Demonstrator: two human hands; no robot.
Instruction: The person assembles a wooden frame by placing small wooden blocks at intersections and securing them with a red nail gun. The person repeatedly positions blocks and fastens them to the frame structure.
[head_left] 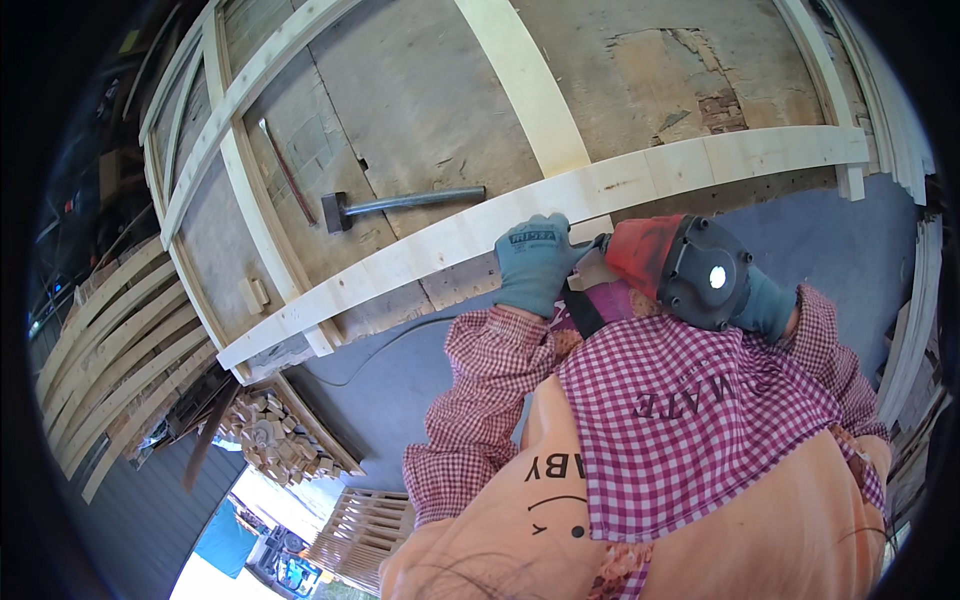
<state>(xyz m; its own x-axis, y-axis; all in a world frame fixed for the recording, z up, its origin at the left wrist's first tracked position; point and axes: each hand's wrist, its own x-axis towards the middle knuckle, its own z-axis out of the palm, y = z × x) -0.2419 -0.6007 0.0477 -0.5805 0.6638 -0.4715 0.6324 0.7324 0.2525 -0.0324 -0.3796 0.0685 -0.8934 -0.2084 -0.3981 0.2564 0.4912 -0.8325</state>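
Currently the right hand (768, 305) grips a red-and-black power tool (650, 255) just on the near side of the pale wooden rail (690, 168). Left of the tool, the left hand (535, 262) is at the rail's near edge; whether its fingers close on it, I cannot tell. Farther left lies a hammer (405, 202).

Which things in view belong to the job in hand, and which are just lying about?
In use, apparently:
- red-and-black nail gun, in the right hand
- long front board, by the left hand
- wooden frame

Lying about, unheld:
- hammer
- reddish bar
- wood block
- offcut pile
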